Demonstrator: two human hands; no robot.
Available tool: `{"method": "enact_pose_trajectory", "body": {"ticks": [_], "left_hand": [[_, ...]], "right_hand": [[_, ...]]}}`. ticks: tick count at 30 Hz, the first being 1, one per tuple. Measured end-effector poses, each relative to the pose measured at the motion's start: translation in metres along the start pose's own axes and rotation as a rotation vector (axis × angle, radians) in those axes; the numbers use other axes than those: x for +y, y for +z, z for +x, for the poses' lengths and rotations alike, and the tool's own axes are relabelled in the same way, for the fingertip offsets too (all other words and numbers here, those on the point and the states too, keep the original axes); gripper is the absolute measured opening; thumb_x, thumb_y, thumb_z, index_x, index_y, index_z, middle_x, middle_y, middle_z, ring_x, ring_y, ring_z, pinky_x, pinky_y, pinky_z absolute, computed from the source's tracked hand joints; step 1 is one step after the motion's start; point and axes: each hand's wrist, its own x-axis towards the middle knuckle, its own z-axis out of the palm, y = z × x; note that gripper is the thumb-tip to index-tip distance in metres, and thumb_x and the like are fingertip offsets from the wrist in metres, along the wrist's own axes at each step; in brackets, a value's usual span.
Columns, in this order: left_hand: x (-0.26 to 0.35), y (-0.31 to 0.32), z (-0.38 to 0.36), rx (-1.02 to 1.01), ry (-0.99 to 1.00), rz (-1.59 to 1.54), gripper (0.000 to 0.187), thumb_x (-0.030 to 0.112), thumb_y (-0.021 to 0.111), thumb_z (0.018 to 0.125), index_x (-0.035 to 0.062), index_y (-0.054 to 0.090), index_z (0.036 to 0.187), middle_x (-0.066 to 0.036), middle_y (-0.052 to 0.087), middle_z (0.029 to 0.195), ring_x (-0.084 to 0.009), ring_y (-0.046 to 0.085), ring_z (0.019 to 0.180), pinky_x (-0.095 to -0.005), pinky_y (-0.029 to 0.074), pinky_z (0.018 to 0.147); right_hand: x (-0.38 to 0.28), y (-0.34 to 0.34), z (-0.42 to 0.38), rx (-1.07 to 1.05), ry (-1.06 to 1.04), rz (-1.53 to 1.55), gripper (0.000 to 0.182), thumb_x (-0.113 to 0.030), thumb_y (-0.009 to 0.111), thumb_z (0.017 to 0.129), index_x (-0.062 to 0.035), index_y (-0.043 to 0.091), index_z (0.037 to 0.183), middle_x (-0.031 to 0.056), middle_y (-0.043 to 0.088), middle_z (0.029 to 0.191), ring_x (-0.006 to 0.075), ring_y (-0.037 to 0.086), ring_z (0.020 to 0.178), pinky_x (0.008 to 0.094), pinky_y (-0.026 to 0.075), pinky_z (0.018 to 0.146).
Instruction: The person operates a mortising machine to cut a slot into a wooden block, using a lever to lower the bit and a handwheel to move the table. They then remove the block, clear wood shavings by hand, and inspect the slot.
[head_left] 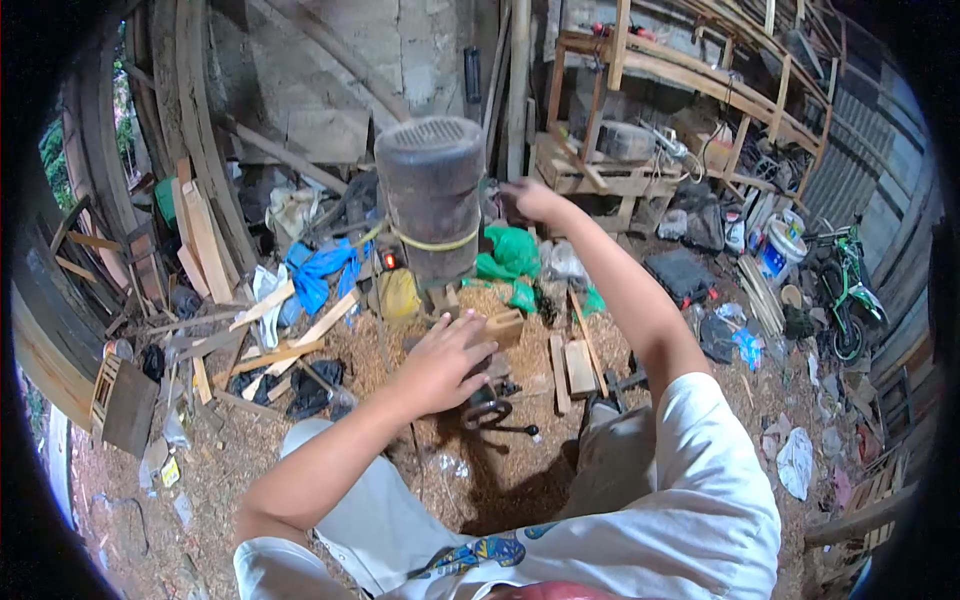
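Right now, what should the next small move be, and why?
Probably ease the left hand slightly back from the block: its spread fingers lie very close to it, below the motor, and the switch glows red, so power may be on. The right hand is raised beside the motor; its grip is unclear.

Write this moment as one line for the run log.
left hand: spread, near wooden block | right hand: raised beside dark machine, grip unclear | black handwheel: lower in view
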Motion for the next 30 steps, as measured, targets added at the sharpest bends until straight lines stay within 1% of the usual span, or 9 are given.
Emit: {"method": "enact_pose_trajectory", "body": {"ticks": [2, 7, 10, 12, 14, 18, 20, 26, 30], "left_hand": [[0.000, -0.007, 0.004, 0.103, -0.059, 0.001, 0.055, 0.029, 0.073, 0.095, 0.0073, 0.064, 0.145, -0.027, 0.045, 0.163, -0.0446, 0.041, 0.153, -0.0598, 0.027, 0.129], [-0.001, -0.004, 0.010, 0.242, -0.050, -0.002, 0.036, 0.032, 0.075, 0.093, -0.0008, 0.074, 0.107, -0.031, 0.058, 0.139, -0.0484, 0.050, 0.142, -0.0590, 0.034, 0.126], [0.004, -0.009, 0.011, 0.223, -0.043, 0.014, 0.034, 0.032, 0.075, 0.092, -0.0009, 0.072, 0.102, -0.029, 0.060, 0.126, -0.0482, 0.055, 0.132, -0.0594, 0.036, 0.124], [0.005, -0.010, 0.014, 0.116, -0.074, 0.012, 0.033, 0.031, 0.076, 0.092, -0.0001, 0.073, 0.102, -0.026, 0.061, 0.119, -0.0466, 0.058, 0.126, -0.0592, 0.038, 0.122], [0.004, -0.001, 0.016, 0.231, -0.016, -0.082, 0.030, 0.029, 0.075, 0.092, 0.0019, 0.076, 0.105, -0.024, 0.062, 0.117, -0.0436, 0.060, 0.122, -0.0580, 0.037, 0.124], [0.008, 0.002, 0.021, 0.257, 0.006, -0.091, 0.029, 0.029, 0.076, 0.090, 0.0022, 0.077, 0.102, -0.023, 0.063, 0.114, -0.0422, 0.061, 0.120, -0.0565, 0.043, 0.117], [0.012, -0.006, 0.022, 0.020, -0.080, -0.064, 0.031, 0.031, 0.074, 0.094, 0.0011, 0.076, 0.104, -0.024, 0.062, 0.109, -0.0437, 0.061, 0.114, -0.0539, 0.049, 0.103], [0.008, -0.006, 0.021, -0.029, -0.148, -0.241, 0.033, 0.034, 0.075, 0.095, 0.0034, 0.077, 0.106, -0.020, 0.070, 0.097, -0.0399, 0.069, 0.097, -0.0493, 0.054, 0.086], [0.004, -0.027, 0.003, -0.155, 0.106, -0.315, 0.034, 0.035, 0.068, 0.102, 0.0039, 0.076, 0.111, -0.020, 0.073, 0.099, -0.0393, 0.071, 0.094, -0.0481, 0.057, 0.079]], "right_hand": [[-0.063, -0.019, 0.040, 0.206, -0.281, 0.594, 0.050, -0.049, 0.064, 0.106, 0.0007, 0.070, 0.111, 0.0048, 0.065, 0.076, 0.0167, 0.057, 0.063, 0.0366, 0.047, 0.059], [-0.172, -0.048, 0.127, 0.548, -0.327, 0.681, 0.059, -0.063, 0.053, 0.107, -0.0060, 0.066, 0.098, 0.0000, 0.060, 0.074, 0.0147, 0.052, 0.059, 0.0338, 0.041, 0.055], [-0.200, -0.053, 0.095, 0.345, -0.159, 1.083, 0.067, -0.072, 0.045, 0.105, -0.0094, 0.064, 0.091, 0.0001, 0.057, 0.071, 0.0156, 0.051, 0.057, 0.0332, 0.041, 0.054], [-0.208, -0.054, 0.055, 0.479, -0.191, 0.961, 0.073, -0.078, 0.043, 0.102, -0.0102, 0.061, 0.084, 0.0009, 0.054, 0.067, 0.0169, 0.051, 0.054, 0.0342, 0.042, 0.053], [-0.216, -0.073, 0.004, 0.227, -0.134, 1.046, 0.076, -0.082, 0.042, 0.100, -0.0104, 0.057, 0.079, 0.0013, 0.052, 0.064, 0.0175, 0.051, 0.052, 0.0347, 0.042, 0.052], [-0.215, -0.093, 0.005, 0.019, -0.128, 0.935, 0.054, -0.055, 0.049, 0.102, -0.0093, 0.056, 0.075, 0.0084, 0.058, 0.065, 0.0259, 0.058, 0.054, 0.0426, 0.053, 0.058], [-0.231, -0.090, -0.002, 0.081, -0.150, 0.933, 0.041, -0.041, 0.051, 0.098, -0.0090, 0.055, 0.073, 0.0107, 0.059, 0.066, 0.0286, 0.060, 0.055, 0.0458, 0.055, 0.061], [-0.210, -0.070, -0.020, 0.220, -0.388, 1.110, 0.039, -0.028, 0.047, 0.100, -0.0055, 0.056, 0.070, 0.0056, 0.049, 0.056, 0.0178, 0.043, 0.045, 0.0345, 0.035, 0.047], [-0.175, -0.030, -0.128, 0.317, -0.736, 0.916, 0.046, -0.027, 0.047, 0.102, -0.0039, 0.054, 0.063, 0.0049, 0.047, 0.054, 0.0151, 0.045, 0.048, 0.0339, 0.032, 0.050]]}}
